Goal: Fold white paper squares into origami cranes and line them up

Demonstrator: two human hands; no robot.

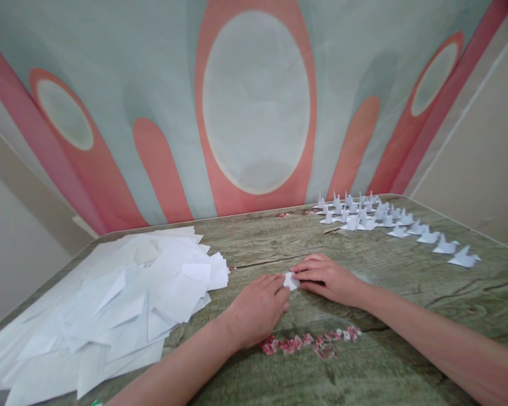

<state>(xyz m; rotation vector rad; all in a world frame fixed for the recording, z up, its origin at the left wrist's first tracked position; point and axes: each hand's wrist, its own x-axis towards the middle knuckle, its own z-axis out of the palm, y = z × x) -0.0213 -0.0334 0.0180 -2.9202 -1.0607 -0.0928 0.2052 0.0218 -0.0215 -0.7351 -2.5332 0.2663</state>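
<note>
A small folded piece of white paper (pixel 292 281) lies on the table between my hands. My left hand (pixel 259 307) covers its left side, with fingers bent and pressed together over the edge. From the right, my right hand (pixel 331 279) grips the opposite side at the fingertips, its thumb low and its index finger along the top. Parts of the paper are hidden under the fingers, so the exact fold cannot be made out.
A spread pile of loose white paper sheets (pixel 122 316) covers the table's left side. Several folded paper cranes (pixel 366 217) stand in rows at the back right. The wood-grain tabletop (pixel 254 239) bears printed pink blossoms. Behind it hangs a patterned curtain (pixel 256 101).
</note>
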